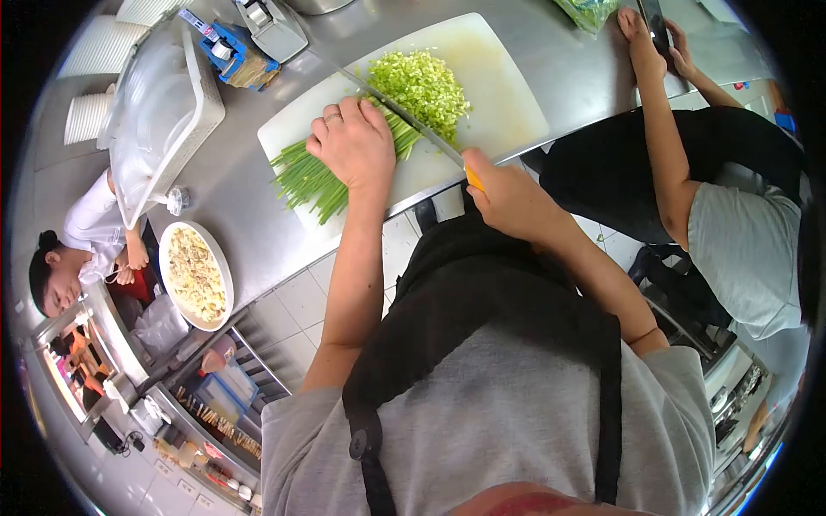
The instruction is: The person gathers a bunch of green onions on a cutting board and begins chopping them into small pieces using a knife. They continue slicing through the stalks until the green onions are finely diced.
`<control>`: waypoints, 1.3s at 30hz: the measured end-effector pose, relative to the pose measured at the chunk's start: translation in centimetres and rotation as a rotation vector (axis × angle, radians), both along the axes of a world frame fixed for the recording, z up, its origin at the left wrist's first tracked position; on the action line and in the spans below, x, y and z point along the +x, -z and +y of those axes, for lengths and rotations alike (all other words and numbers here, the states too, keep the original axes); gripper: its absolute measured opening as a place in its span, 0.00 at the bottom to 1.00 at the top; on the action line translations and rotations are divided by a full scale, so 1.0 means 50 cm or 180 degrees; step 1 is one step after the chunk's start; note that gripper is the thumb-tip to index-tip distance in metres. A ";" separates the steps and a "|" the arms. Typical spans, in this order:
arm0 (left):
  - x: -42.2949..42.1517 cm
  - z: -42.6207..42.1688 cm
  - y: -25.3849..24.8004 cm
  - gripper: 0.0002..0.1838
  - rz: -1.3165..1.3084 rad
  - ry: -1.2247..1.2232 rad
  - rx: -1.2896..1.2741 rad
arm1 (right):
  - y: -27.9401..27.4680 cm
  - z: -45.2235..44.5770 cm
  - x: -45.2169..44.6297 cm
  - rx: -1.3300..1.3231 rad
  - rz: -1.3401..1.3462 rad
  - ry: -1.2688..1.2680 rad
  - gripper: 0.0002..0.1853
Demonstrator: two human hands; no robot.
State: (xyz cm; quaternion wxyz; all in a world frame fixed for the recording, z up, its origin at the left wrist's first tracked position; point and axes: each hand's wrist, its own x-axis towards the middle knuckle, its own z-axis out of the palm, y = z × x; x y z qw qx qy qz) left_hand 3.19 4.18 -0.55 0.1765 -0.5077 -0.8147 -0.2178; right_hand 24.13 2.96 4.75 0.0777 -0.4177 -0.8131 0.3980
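Note:
A bunch of green scallion stalks (320,176) lies on a white cutting board (508,95). My left hand (354,144), a ring on one finger, is closed over the bunch and presses it to the board, fingertips close to the blade. In my right hand (508,196) is the yellow handle of a long kitchen knife (411,120). Its blade crosses the board diagonally, between the stalks and a heap of chopped scallions (420,84). The blade's far tip passes beyond the board's upper left edge.
An oval dish of chopped pale food (196,273) stands at the counter's left edge. Behind it are a white plastic basket (185,129) and a blue box (237,56). To the right, a co-worker's hands (641,43) hold a phone-like dark object. Another person stands far left.

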 end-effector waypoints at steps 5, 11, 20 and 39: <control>0.001 -0.001 -0.006 0.07 -0.0029 0.0036 0.0005 | -0.126 -0.038 0.026 -0.0054 -0.0928 -0.0222 0.13; -0.001 -0.002 -0.005 0.06 0.0099 0.0022 -0.0014 | -0.134 -0.060 0.030 -0.0422 -0.1405 -0.0127 0.15; 0.000 0.000 -0.007 0.06 -0.0010 0.0009 -0.0089 | -0.117 -0.047 0.025 -0.0720 -0.1361 -0.0128 0.16; -0.003 -0.004 -0.005 0.05 -0.0087 0.0064 -0.0041 | -0.145 -0.054 0.040 -0.0114 -0.1253 -0.0246 0.15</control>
